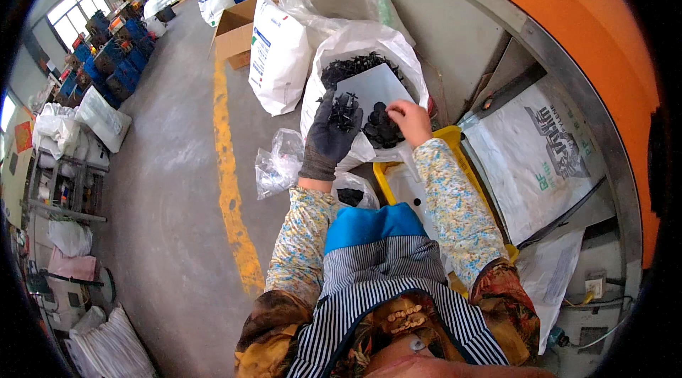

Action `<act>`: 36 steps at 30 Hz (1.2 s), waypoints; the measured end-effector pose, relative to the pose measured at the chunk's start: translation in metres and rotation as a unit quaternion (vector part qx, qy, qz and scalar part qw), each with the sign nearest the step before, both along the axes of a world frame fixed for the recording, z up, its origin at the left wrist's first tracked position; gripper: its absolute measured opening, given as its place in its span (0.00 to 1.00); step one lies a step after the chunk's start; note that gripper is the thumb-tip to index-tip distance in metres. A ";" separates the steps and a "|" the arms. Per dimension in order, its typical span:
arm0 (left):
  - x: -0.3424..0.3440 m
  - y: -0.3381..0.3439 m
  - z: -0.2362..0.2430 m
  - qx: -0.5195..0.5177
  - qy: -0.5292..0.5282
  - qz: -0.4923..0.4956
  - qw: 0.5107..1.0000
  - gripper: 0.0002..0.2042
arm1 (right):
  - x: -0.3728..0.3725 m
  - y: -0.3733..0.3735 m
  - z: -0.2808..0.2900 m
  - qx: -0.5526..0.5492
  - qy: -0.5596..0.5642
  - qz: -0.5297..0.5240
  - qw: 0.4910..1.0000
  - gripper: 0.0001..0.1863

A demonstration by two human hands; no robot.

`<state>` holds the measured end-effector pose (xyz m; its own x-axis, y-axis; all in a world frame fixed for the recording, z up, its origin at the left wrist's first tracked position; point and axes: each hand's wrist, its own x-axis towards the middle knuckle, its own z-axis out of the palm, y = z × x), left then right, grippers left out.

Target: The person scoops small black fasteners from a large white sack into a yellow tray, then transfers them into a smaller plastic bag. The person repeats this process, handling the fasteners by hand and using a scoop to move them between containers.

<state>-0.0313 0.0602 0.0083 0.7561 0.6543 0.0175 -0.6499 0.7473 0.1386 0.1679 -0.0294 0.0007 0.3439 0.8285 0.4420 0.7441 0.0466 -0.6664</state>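
My left hand, in a dark glove, is palm up with a cluster of small black plastic pieces in it. My bare right hand is closed, fingertips drawn together just right of that cluster; whatever they hold is too small to make out. Both hands are over an open white sack holding black pieces, with a pale flat sheet lying on them. A pile of dark rounded pieces sits below my right fingertips. A yellow tub stands underneath, partly hidden by my right arm.
An orange machine borders the right. Ahead are a white sack, a cardboard box and clear bags. The grey floor with a yellow line runs along my left, past racks and blue metal blocks.
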 end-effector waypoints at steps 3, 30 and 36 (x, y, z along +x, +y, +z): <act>0.001 0.002 -0.008 0.017 0.030 0.029 0.999 0.12 | 0.004 -0.002 0.019 0.023 0.131 0.033 0.991 0.08; 0.008 -0.049 0.014 0.065 -0.130 -0.055 0.988 0.21 | -0.039 -0.031 0.072 0.109 -0.053 0.139 0.983 0.16; -0.013 -0.048 0.027 0.000 -0.160 -0.023 0.987 0.21 | -0.024 -0.057 0.050 0.088 0.099 -0.017 0.991 0.17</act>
